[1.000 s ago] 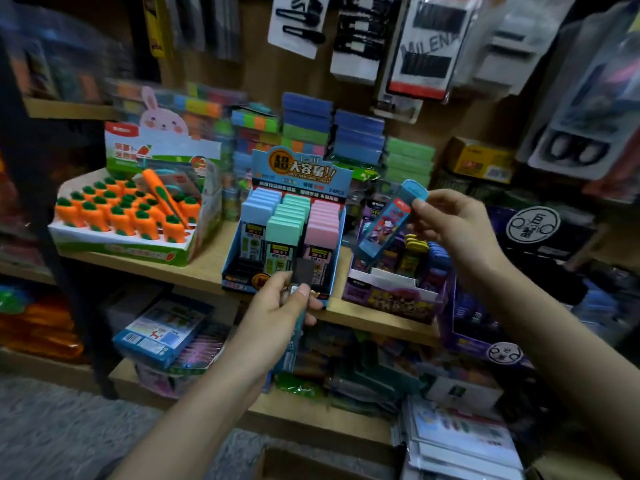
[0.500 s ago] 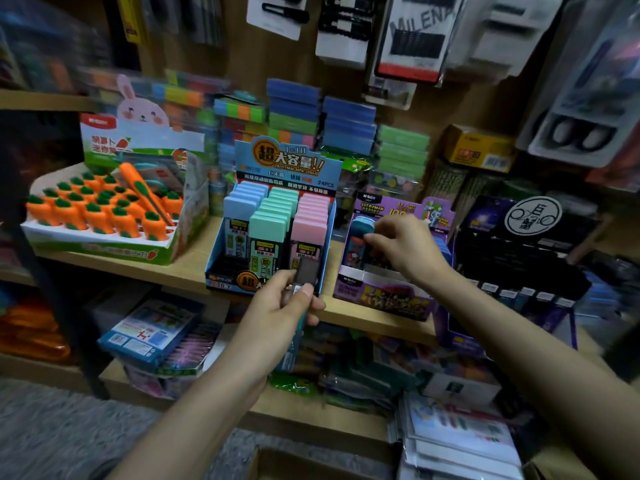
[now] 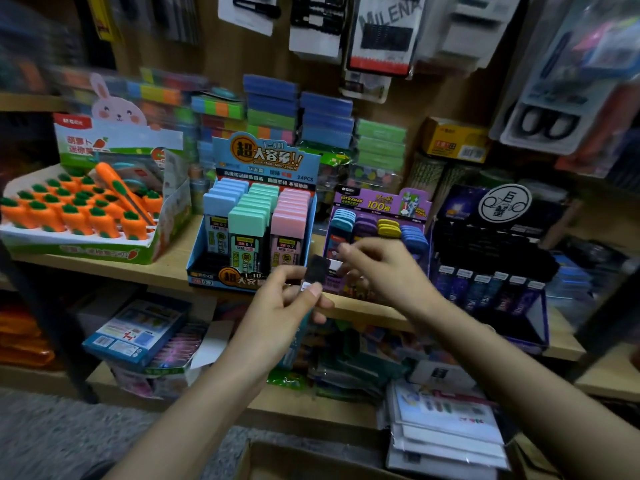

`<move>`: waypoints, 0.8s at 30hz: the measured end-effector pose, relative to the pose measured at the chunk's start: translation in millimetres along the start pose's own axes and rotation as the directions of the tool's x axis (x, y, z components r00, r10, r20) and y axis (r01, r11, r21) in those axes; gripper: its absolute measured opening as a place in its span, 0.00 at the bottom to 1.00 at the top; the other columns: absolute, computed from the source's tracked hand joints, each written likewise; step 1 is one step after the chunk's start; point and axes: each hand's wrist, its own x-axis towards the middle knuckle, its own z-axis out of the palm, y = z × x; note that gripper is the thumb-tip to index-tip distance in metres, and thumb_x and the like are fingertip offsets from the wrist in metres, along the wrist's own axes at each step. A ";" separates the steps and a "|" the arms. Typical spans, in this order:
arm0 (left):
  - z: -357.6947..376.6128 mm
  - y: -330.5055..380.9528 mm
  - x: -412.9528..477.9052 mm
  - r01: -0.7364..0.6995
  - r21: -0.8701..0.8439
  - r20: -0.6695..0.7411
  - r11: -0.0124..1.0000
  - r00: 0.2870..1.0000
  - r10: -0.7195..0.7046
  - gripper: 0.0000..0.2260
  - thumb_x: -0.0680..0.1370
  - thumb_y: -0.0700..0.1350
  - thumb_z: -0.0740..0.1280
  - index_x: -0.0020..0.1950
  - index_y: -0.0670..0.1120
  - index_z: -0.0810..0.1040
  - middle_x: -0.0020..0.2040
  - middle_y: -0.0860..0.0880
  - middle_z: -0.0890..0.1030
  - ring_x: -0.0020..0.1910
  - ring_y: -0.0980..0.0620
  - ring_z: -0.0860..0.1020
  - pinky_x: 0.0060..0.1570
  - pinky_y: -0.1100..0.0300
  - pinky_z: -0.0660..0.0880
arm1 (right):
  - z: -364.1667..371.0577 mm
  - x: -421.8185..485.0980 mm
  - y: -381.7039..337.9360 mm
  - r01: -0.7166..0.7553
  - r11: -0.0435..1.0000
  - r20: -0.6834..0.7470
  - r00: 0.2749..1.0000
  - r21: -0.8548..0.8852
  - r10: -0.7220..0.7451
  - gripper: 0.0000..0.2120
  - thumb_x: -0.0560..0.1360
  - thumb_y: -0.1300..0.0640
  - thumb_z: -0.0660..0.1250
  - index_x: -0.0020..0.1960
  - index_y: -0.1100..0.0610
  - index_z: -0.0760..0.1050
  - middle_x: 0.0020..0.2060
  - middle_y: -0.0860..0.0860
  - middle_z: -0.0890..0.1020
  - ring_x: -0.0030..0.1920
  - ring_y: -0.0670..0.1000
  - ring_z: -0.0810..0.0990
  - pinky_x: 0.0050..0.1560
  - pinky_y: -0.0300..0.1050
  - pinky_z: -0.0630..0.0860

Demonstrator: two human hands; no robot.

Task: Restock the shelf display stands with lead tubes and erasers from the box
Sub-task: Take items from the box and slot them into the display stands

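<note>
Lead tubes (image 3: 316, 271), dark at the top, stick up out of the left hand (image 3: 277, 308), whose thumb and fingers curl round them just in front of the wooden shelf (image 3: 173, 263). The right hand (image 3: 381, 271) has its fingertips at the topmost tube (too blurred to tell whether they pinch it). Behind, the blue display stand (image 3: 266, 157) and the purple display stand (image 3: 377, 202) sit side by side.

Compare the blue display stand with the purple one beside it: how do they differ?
The blue display stand holds flat, square-capped tubes in three columns: blue, green, pink. The purple display stand holds round-capped tubes in four: blue, purple, yellow, blue. Both stand side by side on the wooden shelf.
</note>
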 end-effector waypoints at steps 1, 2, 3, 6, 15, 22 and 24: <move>4.0 -1.1 -0.2 0.006 -0.005 0.011 1.000 1.000 -0.006 0.05 0.79 0.43 0.62 0.53 0.50 0.71 0.37 0.55 0.84 0.34 0.59 0.80 0.37 0.70 0.74 | 2.4 -11.8 -0.7 -0.057 0.987 0.052 0.997 0.149 0.050 0.11 0.78 0.51 0.63 0.41 0.54 0.79 0.36 0.51 0.83 0.36 0.45 0.79 0.39 0.44 0.75; 9.1 -2.0 -0.5 0.011 -0.013 0.019 1.000 1.000 -0.011 0.04 0.79 0.43 0.62 0.52 0.49 0.70 0.36 0.54 0.84 0.34 0.59 0.80 0.36 0.70 0.74 | 3.2 -22.6 -0.6 -0.103 0.961 0.086 0.993 0.258 0.083 0.10 0.78 0.54 0.63 0.42 0.54 0.80 0.37 0.52 0.82 0.38 0.48 0.80 0.41 0.47 0.76; 14.3 -2.4 -0.7 0.012 -0.021 0.027 1.000 1.000 -0.011 0.03 0.79 0.42 0.63 0.51 0.48 0.70 0.35 0.53 0.84 0.33 0.60 0.80 0.35 0.71 0.73 | 2.3 -31.9 -0.5 -0.125 0.936 0.097 0.990 0.328 0.098 0.08 0.78 0.57 0.64 0.43 0.56 0.80 0.37 0.54 0.82 0.39 0.50 0.80 0.43 0.49 0.77; 32.1 -0.1 -1.6 0.008 -0.041 0.055 0.999 0.998 -0.006 0.03 0.79 0.40 0.62 0.49 0.46 0.70 0.36 0.48 0.83 0.32 0.61 0.80 0.32 0.75 0.72 | -5.5 -53.2 -1.5 -0.160 0.844 0.090 0.987 0.512 0.133 0.07 0.77 0.61 0.64 0.43 0.60 0.79 0.34 0.57 0.80 0.37 0.54 0.80 0.43 0.48 0.80; 98.4 -11.5 10.9 -0.114 0.046 0.169 0.992 0.980 0.104 0.03 0.77 0.40 0.65 0.49 0.46 0.72 0.43 0.51 0.79 0.39 0.66 0.79 0.38 0.73 0.73 | -58.3 -77.6 17.5 -0.081 0.899 -0.185 0.967 0.431 0.176 0.02 0.75 0.64 0.66 0.43 0.59 0.76 0.33 0.53 0.77 0.32 0.45 0.77 0.34 0.38 0.75; 126.4 -42.9 26.9 -0.474 0.696 0.365 0.539 0.881 0.303 0.23 0.76 0.53 0.65 0.69 0.48 0.66 0.65 0.52 0.70 0.64 0.53 0.67 0.62 0.58 0.66 | -153.7 -85.1 60.0 -0.025 1.000 -0.560 0.829 -0.010 0.015 0.01 0.75 0.58 0.68 0.46 0.55 0.78 0.38 0.48 0.81 0.41 0.48 0.80 0.44 0.42 0.77; 132.9 -47.9 29.6 -0.494 0.733 0.385 0.468 0.868 0.314 0.24 0.77 0.53 0.64 0.71 0.47 0.64 0.68 0.51 0.67 0.66 0.53 0.66 0.64 0.59 0.64 | -165.5 -85.6 72.2 -0.042 0.996 -0.591 0.807 -0.079 -0.012 0.02 0.75 0.58 0.67 0.45 0.52 0.78 0.39 0.46 0.81 0.42 0.46 0.81 0.46 0.45 0.79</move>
